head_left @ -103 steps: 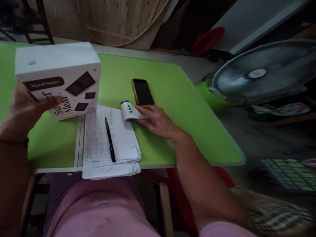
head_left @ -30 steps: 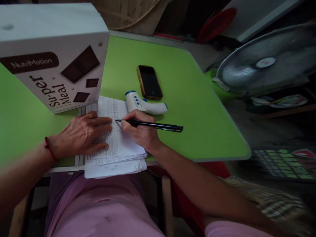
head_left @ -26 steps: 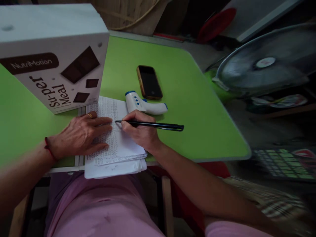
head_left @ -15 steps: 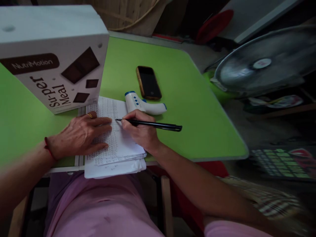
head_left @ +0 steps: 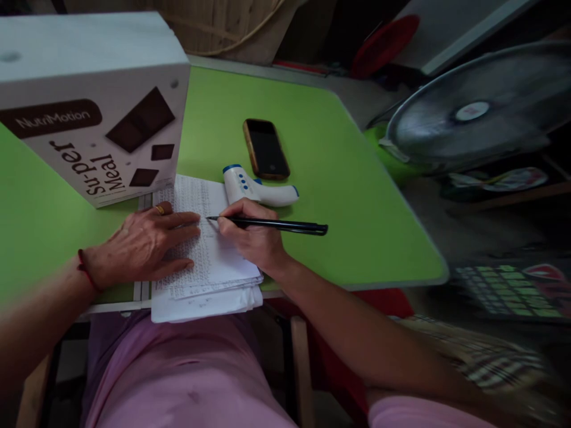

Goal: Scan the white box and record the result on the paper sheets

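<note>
My right hand (head_left: 252, 232) is closed around a black pen (head_left: 289, 225), whose tip meets the upper sheet of paper (head_left: 223, 258). Rows of small handwriting cover much of that sheet, and more papers (head_left: 200, 306) lie stacked under it at the table's edge. Flat on the left part of the sheet rests my left hand (head_left: 149, 241), fingers stretched out and holding nothing. It has a ring on one finger and a red cord at the wrist. Just beyond my right hand, a white and blue infrared thermometer (head_left: 256, 189) lies on its side, touching or close to the paper.
A tall white printed box (head_left: 134, 142) stands on the green table (head_left: 343, 196) at the left. Behind the thermometer lies a phone (head_left: 266, 148) in a brown case. Off the table's right side are a large fan (head_left: 473, 111) and a checked cloth (head_left: 504, 368).
The whole view has shifted slightly, so things sit a little further left. My hands keep nearly the same pose, and the pen tip stays at about the same place on the paper.
</note>
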The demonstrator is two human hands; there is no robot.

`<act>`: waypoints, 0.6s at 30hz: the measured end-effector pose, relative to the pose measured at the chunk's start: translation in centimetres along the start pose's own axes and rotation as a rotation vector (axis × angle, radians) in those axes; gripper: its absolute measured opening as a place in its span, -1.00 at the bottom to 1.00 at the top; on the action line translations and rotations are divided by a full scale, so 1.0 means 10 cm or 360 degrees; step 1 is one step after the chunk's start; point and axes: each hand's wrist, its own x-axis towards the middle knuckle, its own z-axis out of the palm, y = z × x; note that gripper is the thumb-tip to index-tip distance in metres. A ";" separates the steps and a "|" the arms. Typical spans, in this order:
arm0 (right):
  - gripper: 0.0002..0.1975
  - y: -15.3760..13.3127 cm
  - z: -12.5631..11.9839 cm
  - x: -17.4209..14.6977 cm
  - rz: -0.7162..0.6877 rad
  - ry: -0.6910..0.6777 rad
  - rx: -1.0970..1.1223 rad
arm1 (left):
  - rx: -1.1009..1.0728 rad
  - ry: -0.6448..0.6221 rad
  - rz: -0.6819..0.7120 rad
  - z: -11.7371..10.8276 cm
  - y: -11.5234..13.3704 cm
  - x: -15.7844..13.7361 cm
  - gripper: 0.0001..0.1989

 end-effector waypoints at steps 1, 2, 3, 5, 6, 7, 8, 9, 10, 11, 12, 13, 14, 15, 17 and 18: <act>-0.92 0.00 0.00 0.00 0.0004 0.0001 -0.0003 | 0.0001 -0.0002 0.0001 0.00 0.00 0.00 -0.56; -0.91 0.00 0.00 0.00 0.0010 0.0000 -0.0008 | 0.0002 -0.0002 0.0001 0.00 0.00 0.00 -0.55; -0.91 0.00 0.00 0.00 0.0016 0.0002 -0.0014 | 0.0002 0.0003 0.0001 0.00 0.00 0.00 -0.55; -0.92 0.01 -0.01 0.00 0.0028 0.0011 -0.0024 | 0.0001 0.0009 0.0003 0.01 0.00 0.00 -0.55; -0.92 0.01 -0.01 0.00 0.0031 0.0022 -0.0025 | 0.0000 0.0020 0.0005 0.00 -0.01 0.00 -0.54; -0.92 0.01 0.00 0.00 0.0028 0.0033 -0.0023 | 0.0000 0.0024 0.0007 0.00 -0.01 0.00 -0.55; -0.92 0.02 0.00 0.00 0.0023 0.0044 -0.0021 | -0.0003 0.0020 0.0007 0.00 -0.01 0.00 -0.55; -0.92 0.02 0.00 0.00 0.0017 0.0048 -0.0020 | -0.0006 0.0012 0.0004 0.00 -0.01 0.00 -0.56; -0.92 0.01 0.00 0.00 0.0011 0.0042 -0.0020 | -0.0011 0.0005 0.0001 0.00 0.00 0.00 -0.57; -0.92 0.01 0.00 0.00 0.0009 0.0034 -0.0023 | -0.0017 0.0001 0.0000 0.00 0.00 0.00 -0.57; -0.92 0.01 0.00 0.00 0.0013 0.0025 -0.0028 | -0.0020 -0.0002 -0.0003 0.00 0.00 0.00 -0.56; -0.91 0.00 0.00 0.00 0.0020 0.0016 -0.0032 | -0.0020 0.0006 0.0000 0.00 0.00 0.00 -0.55; -0.91 0.00 0.00 0.00 0.0030 0.0010 -0.0034 | -0.0018 0.0016 0.0005 0.01 0.00 -0.01 -0.55; -0.91 0.00 0.00 0.00 0.0038 0.0007 -0.0034 | -0.0015 0.0020 0.0006 0.01 0.00 -0.01 -0.54; -0.92 -0.01 0.00 0.00 0.0042 -0.0002 -0.0028 | -0.0009 0.0021 0.0002 0.01 0.00 -0.01 -0.55; -0.92 -0.01 0.00 0.00 0.0037 -0.0008 -0.0022 | -0.0009 0.0014 0.0001 0.01 0.00 -0.01 -0.55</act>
